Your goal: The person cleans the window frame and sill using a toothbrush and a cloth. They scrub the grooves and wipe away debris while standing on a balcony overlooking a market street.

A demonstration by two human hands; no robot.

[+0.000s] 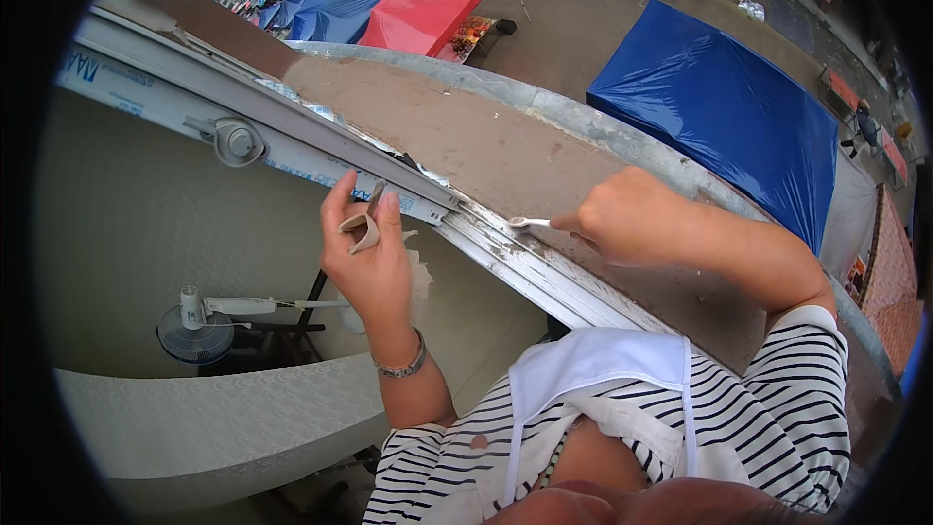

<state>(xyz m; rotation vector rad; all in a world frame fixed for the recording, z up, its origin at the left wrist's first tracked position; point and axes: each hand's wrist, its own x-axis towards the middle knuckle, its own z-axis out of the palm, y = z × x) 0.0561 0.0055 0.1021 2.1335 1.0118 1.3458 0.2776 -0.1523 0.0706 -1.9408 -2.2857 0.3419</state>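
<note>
My right hand (627, 219) is closed around a slim white tool (528, 223), whose rounded end rests at the window sill track (544, 272). I cannot tell whether it is a brush or a spoon. Pale residue and dark dirt lie along this metal track. Raised on the inner side of the frame, my left hand (367, 267) has its fingers curled around a curled beige strip (361, 231). A thin brownish piece (376, 196) sticks up between the fingertips. Behind the wrist, a ragged beige piece (421, 282) partly shows.
Left along the frame, blue-printed film (146, 102) covers the sash, with a beige roll (238, 142) on it. Inside stand a fan (197, 331) and a curved pale surface (233, 418). Outside, a brown ledge (447, 126) ends above a street with blue (719, 107) and red canopies (428, 10).
</note>
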